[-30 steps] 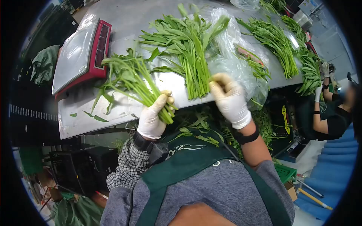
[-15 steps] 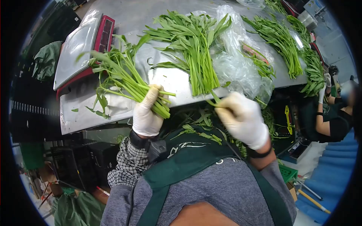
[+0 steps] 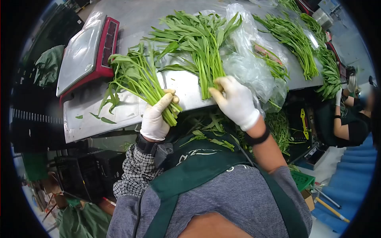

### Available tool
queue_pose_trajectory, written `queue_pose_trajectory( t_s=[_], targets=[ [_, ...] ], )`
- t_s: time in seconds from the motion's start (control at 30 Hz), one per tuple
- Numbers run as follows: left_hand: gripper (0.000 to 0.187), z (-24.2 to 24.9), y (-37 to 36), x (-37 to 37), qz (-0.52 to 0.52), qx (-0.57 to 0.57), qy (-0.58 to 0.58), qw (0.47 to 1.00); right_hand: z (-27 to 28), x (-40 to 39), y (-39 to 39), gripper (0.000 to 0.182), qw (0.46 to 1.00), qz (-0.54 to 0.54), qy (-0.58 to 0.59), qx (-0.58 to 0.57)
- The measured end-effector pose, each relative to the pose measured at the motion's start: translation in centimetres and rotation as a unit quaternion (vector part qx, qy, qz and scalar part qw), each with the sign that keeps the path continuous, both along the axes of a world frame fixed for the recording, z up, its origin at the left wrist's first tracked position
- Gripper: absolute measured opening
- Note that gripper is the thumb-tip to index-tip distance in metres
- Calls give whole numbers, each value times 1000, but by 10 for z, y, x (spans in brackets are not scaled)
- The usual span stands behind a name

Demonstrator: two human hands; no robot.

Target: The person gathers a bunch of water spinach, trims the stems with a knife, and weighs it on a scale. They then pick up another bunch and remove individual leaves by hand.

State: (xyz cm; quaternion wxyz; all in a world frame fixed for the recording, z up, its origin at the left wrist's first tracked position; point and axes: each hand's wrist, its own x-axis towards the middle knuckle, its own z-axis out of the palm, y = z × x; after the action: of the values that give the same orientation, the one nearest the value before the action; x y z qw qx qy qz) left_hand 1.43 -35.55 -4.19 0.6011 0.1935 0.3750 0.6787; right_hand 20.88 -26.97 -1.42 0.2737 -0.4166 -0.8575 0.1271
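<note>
In my white-gloved left hand is a bunch of water spinach, the fingers closed round its stems near the cut ends. Its leaves point up and left over the table edge. My right hand, gloved too, is at the lower stems of a larger water spinach pile lying on the metal table. Thumb and forefinger close on stems there; the fingertips partly hide how many they pinch.
A red scale with a metal pan stands at the left of the metal table. Clear plastic bags lie right of the pile. More water spinach lies farther right, near a co-worker's gloved hand. Leaf scraps lie below the edge.
My right hand has moved up and left from the table edge to the pile's stems; the loose stem it pinched no longer shows there. The left hand's bunch has tilted more upright.
</note>
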Motion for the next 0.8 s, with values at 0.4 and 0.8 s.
queue_pose_trajectory(
  t_s=[0.4,0.8],
  targets=[
    [16,-9,6,0,-38,-19,-41,998,50,69,-5,12,952,28,119,-282],
    [19,-6,9,7,-22,-31,-3,999,-4,-9,6,22,996,16,-80,-45]
  ],
)
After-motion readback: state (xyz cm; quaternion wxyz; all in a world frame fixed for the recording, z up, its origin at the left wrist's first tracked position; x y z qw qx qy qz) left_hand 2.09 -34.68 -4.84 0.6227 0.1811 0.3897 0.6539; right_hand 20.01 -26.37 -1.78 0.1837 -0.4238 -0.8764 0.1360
